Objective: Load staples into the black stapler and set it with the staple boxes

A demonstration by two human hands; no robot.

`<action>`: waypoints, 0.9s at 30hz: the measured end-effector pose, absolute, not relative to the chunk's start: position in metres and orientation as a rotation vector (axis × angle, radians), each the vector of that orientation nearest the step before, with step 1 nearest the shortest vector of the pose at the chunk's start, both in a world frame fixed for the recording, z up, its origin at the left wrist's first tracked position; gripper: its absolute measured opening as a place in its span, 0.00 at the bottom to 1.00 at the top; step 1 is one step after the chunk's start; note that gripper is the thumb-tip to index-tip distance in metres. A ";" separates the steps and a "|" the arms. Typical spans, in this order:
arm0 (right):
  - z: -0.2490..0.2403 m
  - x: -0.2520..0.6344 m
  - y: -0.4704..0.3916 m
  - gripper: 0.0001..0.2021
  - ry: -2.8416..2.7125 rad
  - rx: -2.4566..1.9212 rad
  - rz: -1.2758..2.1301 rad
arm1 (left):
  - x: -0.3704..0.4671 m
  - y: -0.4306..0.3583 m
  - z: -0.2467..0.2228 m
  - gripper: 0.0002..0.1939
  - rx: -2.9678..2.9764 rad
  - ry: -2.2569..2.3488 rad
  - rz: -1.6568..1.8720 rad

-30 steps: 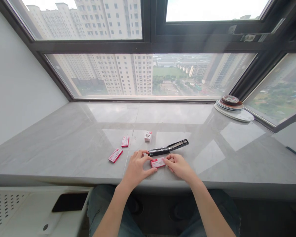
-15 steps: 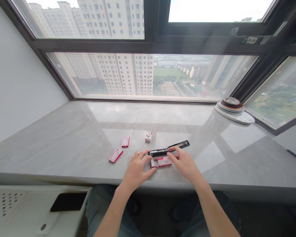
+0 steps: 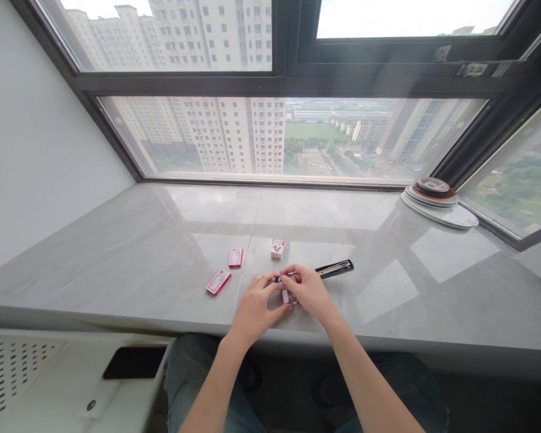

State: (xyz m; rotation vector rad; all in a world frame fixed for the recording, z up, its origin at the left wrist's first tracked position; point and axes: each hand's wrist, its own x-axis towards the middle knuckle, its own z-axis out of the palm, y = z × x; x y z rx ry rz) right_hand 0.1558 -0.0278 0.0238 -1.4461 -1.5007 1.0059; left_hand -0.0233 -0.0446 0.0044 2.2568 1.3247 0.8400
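Observation:
A black stapler [image 3: 336, 269] lies opened out on the grey stone sill, its metal-lined arm stretching to the right. My left hand [image 3: 256, 307] steadies the stapler's left end with its fingers, thumb bent below. Over the stapler's middle, my right hand [image 3: 310, 293] has thumb and forefinger pinched together at that same left end. Whatever lies between those fingertips is too small and covered to make out. Under my hands, a red and white staple box [image 3: 285, 296] is partly hidden. A small white and red box [image 3: 277, 249] stands just beyond them.
Two flat red and white boxes, a nearer one [image 3: 219, 281] and a farther one [image 3: 235, 257], lie left of my hands. Plates and mats form a stack [image 3: 437, 201] in the back right corner by the window. A black phone-like slab [image 3: 135, 362] rests on the white unit [image 3: 49, 385] at lower left.
My right hand has moved left along the stapler to its left end, now covering most of the staple box. My left hand stays at that end. The view has shifted slightly.

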 end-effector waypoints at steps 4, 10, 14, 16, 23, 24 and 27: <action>0.042 0.159 -0.036 0.09 -1.735 -1.427 0.803 | -0.025 -0.043 0.004 0.18 2.230 1.316 0.856; 0.046 0.175 -0.056 0.05 -2.089 -1.543 0.705 | -0.026 -0.040 0.003 0.12 2.199 1.285 0.872; 0.043 0.192 -0.066 0.07 -2.045 -1.563 0.752 | -0.031 -0.042 0.007 0.14 2.181 1.243 0.858; 0.039 0.206 -0.071 0.10 -1.961 -1.576 0.759 | -0.034 -0.046 0.010 0.18 2.161 1.272 0.877; 0.017 0.234 -0.076 0.17 -1.822 -1.833 0.656 | -0.014 -0.057 0.009 0.14 2.175 1.585 0.840; 0.016 0.230 -0.075 0.17 -1.854 -1.801 0.661 | -0.007 -0.058 0.008 0.14 2.208 1.593 0.826; 0.013 0.226 -0.073 0.17 -1.896 -1.723 0.701 | 0.013 -0.059 0.005 0.15 2.251 1.647 0.839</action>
